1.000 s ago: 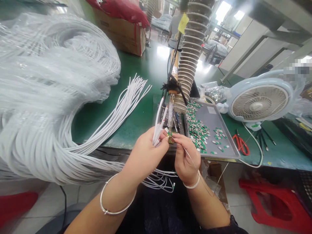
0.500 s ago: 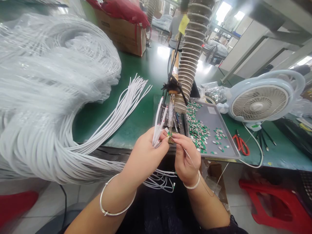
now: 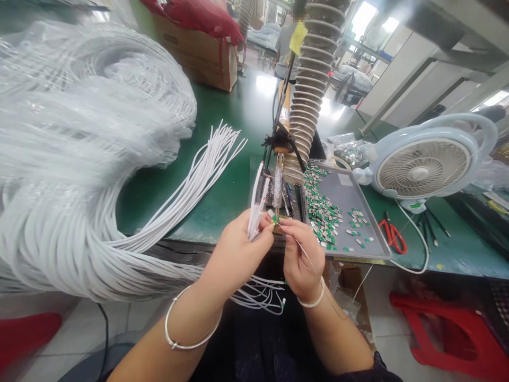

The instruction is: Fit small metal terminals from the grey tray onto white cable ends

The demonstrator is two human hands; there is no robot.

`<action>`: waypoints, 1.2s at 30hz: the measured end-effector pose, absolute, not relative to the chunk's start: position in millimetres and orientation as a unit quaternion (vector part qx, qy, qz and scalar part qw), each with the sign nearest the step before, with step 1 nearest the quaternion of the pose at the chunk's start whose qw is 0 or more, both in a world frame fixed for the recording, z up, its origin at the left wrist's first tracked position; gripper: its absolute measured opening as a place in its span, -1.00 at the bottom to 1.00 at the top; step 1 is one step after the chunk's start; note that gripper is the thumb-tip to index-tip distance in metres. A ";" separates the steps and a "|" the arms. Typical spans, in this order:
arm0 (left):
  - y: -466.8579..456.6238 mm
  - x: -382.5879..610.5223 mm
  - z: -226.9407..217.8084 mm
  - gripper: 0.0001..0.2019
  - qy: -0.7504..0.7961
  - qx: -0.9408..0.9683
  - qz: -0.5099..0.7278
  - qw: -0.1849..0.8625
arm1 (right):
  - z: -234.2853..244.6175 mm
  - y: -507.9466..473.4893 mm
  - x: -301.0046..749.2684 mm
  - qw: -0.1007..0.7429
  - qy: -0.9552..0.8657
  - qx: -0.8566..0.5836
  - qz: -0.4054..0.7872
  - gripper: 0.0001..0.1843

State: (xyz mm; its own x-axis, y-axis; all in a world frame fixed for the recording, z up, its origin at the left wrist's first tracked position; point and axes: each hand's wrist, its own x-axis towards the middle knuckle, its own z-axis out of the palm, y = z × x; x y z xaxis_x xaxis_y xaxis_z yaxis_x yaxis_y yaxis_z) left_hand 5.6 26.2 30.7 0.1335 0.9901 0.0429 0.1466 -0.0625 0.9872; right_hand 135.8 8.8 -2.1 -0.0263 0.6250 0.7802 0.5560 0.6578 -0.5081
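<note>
- Fig. view: from my head camera I look forward and down at both hands, held just in front of the edge of a green workbench mat [image 3: 222, 196].
- Left hand [image 3: 234, 254]: closed around a short bunch of white cables [image 3: 255, 212], gripping them between fingers and thumb.
- White cables: their long axis runs nearly upright, tilted slightly right, with the cut ends pointing up and away from me toward the bench.
- Right hand [image 3: 302, 260]: fingers curled in a tight pinch on a thin wire [image 3: 314, 270], which runs from the fingertips down and to the right past the wrist.
- Small green piece [image 3: 274, 224]: sits at the fingertips, between the two hands; too small for me to tell which hand has hold of it.
- Soldering iron [image 3: 279, 180]: stands just beyond the hands, in a rack, tip toward me.
- Metal tray [image 3: 350, 207]: to the right of the hands, scattered with green components [image 3: 322, 212].
- Coil of white cable [image 3: 79, 159]: a large mass to the left, its loose ends fanned toward the hands.
- Red-handled pliers [image 3: 393, 236]: on the mat, beyond the tray's right corner.
</note>
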 end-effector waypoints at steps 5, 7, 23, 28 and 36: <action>27.0 4.7 34.4 -0.89 0.496 0.584 0.432 0.476 | 1.1 9.8 134.7 0.561 -0.714 -0.417 0.030 -0.75; 27.0 4.4 35.0 -0.89 0.498 0.585 0.431 0.474 | 1.9 9.6 134.3 0.561 -0.715 -0.417 0.026 -0.75; 23.5 4.4 32.2 -0.90 0.484 0.584 0.448 0.473 | 2.1 6.2 133.9 0.564 -0.717 -0.407 0.035 -0.74; 23.2 4.5 25.7 -0.91 0.487 0.578 0.431 0.493 | -3.0 5.1 134.6 0.560 -0.716 -0.415 0.042 -0.74; 18.1 -3.3 16.2 -0.75 0.508 0.583 0.369 0.515 | -9.0 2.7 138.1 0.561 -0.707 -0.430 0.042 -0.74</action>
State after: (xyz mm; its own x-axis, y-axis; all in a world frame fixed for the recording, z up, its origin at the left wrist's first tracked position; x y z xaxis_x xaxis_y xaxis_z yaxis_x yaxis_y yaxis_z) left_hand -3.3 18.1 16.2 0.2108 0.9731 -0.0926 0.2123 0.0469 0.9761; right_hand 138.1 2.7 -9.0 -0.0019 0.6541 0.7564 0.5604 0.6272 -0.5409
